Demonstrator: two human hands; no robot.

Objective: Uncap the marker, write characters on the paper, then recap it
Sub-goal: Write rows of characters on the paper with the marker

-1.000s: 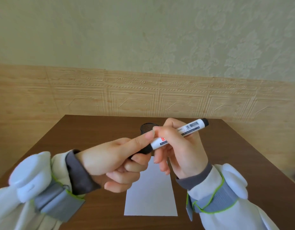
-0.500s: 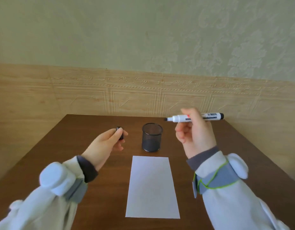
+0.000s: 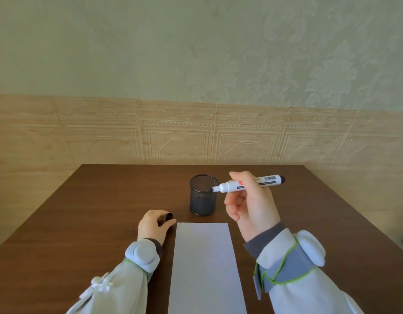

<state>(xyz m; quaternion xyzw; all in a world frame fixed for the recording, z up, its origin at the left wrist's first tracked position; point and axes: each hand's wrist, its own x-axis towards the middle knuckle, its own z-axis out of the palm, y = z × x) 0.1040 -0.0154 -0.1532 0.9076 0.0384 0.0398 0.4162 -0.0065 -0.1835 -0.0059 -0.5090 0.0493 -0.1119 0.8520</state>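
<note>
Since half a second ago, the left hand (image 3: 153, 227) has dropped from mid-air to the table (image 3: 94, 211), just left of the paper's (image 3: 205, 264) top corner, where its curled fingers and thumb pinch the black cap (image 3: 169, 215) — whether the cap touches the wood cannot be told. Lower now too, the right hand (image 3: 250, 200) grips the uncapped marker (image 3: 248, 184) nearly level in the air, tip pointing left over the mesh cup (image 3: 202, 196).

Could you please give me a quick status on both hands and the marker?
Left hand pinching cap at table. Right hand gripping uncapped marker above blank paper. Nothing in the way.
</note>
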